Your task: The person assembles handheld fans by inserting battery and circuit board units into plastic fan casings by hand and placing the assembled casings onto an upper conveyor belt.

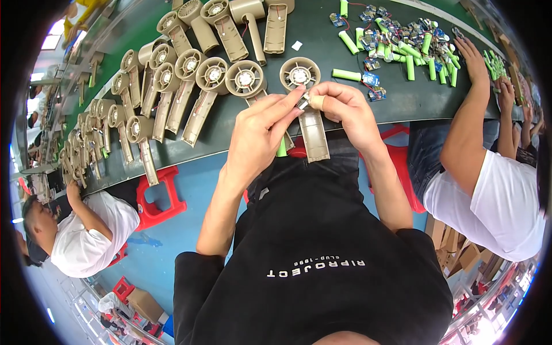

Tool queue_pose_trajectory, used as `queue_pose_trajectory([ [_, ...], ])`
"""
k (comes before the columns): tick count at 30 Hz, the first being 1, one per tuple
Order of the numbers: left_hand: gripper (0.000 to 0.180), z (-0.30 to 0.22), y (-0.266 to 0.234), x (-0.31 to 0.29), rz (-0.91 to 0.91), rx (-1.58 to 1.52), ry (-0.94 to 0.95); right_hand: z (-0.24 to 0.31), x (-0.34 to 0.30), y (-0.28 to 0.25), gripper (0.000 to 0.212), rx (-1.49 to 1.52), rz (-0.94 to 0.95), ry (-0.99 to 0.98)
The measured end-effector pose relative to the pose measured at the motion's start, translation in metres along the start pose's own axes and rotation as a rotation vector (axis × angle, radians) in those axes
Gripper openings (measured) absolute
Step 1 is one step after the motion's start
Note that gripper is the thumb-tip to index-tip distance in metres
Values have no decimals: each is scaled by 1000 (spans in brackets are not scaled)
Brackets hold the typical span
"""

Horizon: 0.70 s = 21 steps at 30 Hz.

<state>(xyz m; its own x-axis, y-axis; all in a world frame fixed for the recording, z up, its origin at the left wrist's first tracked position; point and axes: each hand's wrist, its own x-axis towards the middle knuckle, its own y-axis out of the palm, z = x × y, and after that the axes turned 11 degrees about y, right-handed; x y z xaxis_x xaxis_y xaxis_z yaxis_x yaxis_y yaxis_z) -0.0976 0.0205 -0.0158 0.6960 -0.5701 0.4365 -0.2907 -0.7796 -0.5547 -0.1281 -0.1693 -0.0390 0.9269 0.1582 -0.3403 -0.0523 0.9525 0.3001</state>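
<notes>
Both my hands meet over a beige handheld-fan shell at the table's front edge. Its round head with the fan motor points away from me, and its hollow handle toward me. My left hand is closed, thumb and fingers pinching a small circuit board. From the other side, my right hand pinches at the same board with its fingertips. Below my left hand a green battery cell shows in part; whether it is wired to the board is hidden. Just beyond my right hand lies another green cell with blue boards.
Rows of beige fan shells cover the dark green table to the left. At the far right is a heap of green cells and circuit boards, with a co-worker's hand beside it. Red stools stand below.
</notes>
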Motion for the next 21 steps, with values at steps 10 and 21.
queue_pose_trajectory([
  [10,38,1,-1,-4,32,177,123,-4,-4,14,7,-611,-359,-502],
  [21,32,-1,-2,-6,20,157,92,-13,8,14,11,-886,-424,-838],
])
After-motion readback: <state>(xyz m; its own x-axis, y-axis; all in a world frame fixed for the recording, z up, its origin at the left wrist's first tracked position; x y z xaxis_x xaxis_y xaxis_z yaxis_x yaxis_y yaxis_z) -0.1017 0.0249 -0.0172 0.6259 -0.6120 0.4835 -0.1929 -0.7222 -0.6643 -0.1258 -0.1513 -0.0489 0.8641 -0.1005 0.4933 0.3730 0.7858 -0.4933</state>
